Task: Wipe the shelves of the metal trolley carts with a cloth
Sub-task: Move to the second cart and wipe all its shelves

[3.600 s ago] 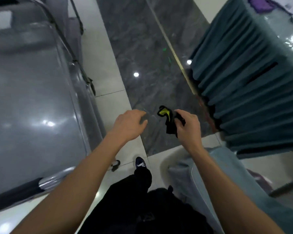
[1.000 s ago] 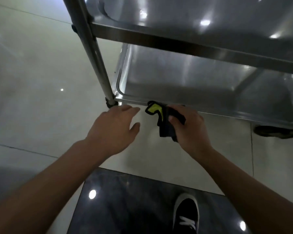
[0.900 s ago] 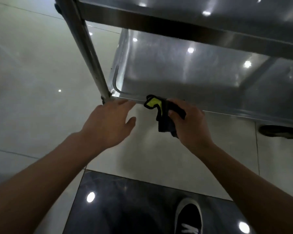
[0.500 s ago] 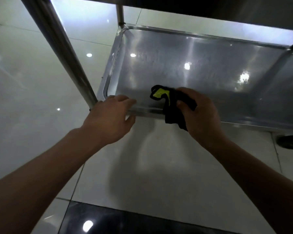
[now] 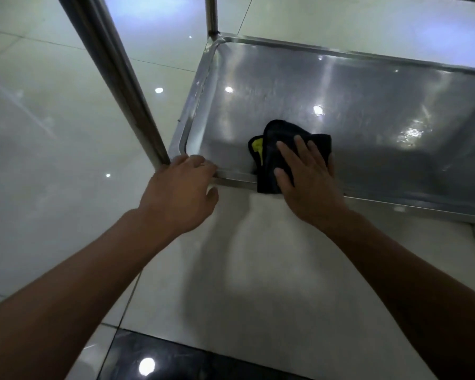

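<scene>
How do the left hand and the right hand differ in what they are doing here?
The left hand rests on the bottom shelf rim near the post; the right hand lies flat, fingers straight, pressing the cloth onto the shelf. The left touches bare metal, the right only cloth. Both are at the near edge.

Past the fingertips of the right hand (image 5: 305, 176), which lies flat on the dark cloth (image 5: 285, 138), the bottom shelf (image 5: 368, 111) is bare and shiny all the way to its far rim. A low raised rim runs round the shelf and sits under the right palm. The left hand (image 5: 181, 196) has its fingers on the near corner, and a thick metal post (image 5: 115, 78) stands just beside them, with a thinner post (image 5: 211, 15) at the far corner.
</scene>
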`<action>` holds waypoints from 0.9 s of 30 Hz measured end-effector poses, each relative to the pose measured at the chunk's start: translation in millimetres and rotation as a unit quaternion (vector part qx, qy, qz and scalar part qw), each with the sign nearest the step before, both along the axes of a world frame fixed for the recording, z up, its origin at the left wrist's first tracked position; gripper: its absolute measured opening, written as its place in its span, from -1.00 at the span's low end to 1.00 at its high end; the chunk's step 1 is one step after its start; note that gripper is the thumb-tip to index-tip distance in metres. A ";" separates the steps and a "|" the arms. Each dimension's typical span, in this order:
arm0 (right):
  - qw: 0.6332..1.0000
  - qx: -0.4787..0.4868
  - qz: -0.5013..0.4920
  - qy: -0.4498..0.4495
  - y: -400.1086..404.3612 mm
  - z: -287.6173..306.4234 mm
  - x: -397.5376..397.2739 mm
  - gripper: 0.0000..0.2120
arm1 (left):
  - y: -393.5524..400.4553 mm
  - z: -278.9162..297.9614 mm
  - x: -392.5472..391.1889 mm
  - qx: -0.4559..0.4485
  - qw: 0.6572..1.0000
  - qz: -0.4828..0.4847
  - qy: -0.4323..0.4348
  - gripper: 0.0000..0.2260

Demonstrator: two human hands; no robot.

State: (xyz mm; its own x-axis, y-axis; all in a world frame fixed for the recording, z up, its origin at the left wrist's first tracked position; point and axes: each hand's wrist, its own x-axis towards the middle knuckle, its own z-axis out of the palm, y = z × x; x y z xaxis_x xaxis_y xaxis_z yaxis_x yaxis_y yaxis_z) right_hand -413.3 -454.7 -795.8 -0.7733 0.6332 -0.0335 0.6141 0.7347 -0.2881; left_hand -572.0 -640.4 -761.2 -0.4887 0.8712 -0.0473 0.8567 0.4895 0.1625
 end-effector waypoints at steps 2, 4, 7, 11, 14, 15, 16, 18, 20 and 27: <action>1.000 0.002 0.004 -0.010 1.3 -4.9 -5.3 -0.50 | -5.3 -3.3 -3.2 -0.012 0.999 0.018 0.026 -0.70; 1.000 -0.005 0.011 -0.021 -0.2 -8.5 -11.7 -0.52 | -8.3 -7.0 -4.7 -0.023 0.998 0.027 0.046 -0.69; 0.999 -0.003 0.036 -0.031 -4.8 -11.4 -25.0 -0.53 | -8.9 -7.8 -4.9 -0.018 0.999 0.024 0.040 -0.67; 0.997 -0.005 0.065 -0.038 -16.6 -12.5 -58.5 -0.53 | -11.0 -6.4 -7.0 -0.013 0.999 0.013 0.029 -0.67; 0.993 -0.012 0.100 -0.055 -25.9 -15.5 -93.6 -0.53 | -11.7 -7.4 -11.5 -0.017 0.999 0.008 0.036 -0.68; 0.992 -0.014 0.114 -0.056 -28.4 -16.2 -106.4 -0.53 | -12.4 -7.8 -12.7 -0.015 0.999 0.008 0.037 -0.69; 0.990 -0.019 0.128 -0.055 -30.5 -16.3 -118.3 -0.53 | -13.1 -8.2 -13.0 -0.013 0.999 0.009 0.036 -0.70; 0.987 -0.033 0.149 -0.047 -33.3 -16.6 -139.1 -0.54 | -15.6 -9.7 -13.9 -0.015 0.999 0.013 0.031 -0.70; 0.985 -0.046 0.163 -0.034 -33.2 -17.7 -151.0 -0.54 | -16.4 -11.1 -15.1 -0.020 0.999 0.013 0.030 -0.67; 0.984 -0.045 0.175 0.004 -26.9 -21.3 -147.6 -0.55 | -9.1 -7.7 -13.4 -0.036 0.998 0.022 0.037 -0.67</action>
